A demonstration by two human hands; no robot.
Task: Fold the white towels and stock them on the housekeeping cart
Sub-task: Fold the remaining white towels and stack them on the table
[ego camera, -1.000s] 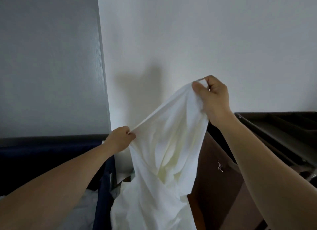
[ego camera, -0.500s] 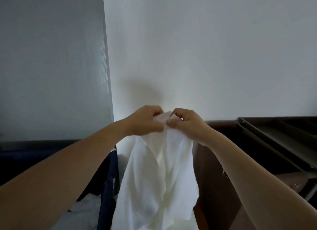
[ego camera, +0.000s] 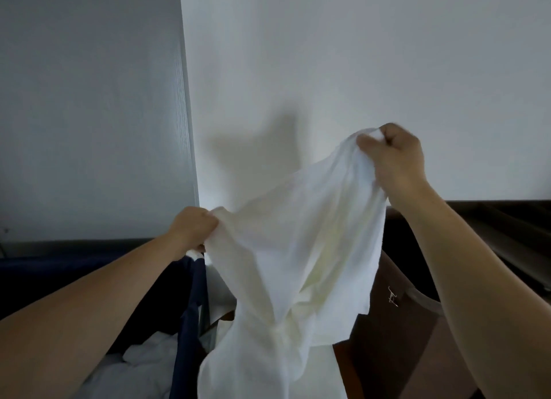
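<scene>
While left (ego camera: 190, 228) grips towel (ego camera: 298, 249), right (ego camera: 393, 157) sits higher.

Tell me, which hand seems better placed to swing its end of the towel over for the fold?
Probably the right hand: it grips the white towel high in open air, while the left hand holds its end low, near the dark blue bin.
</scene>
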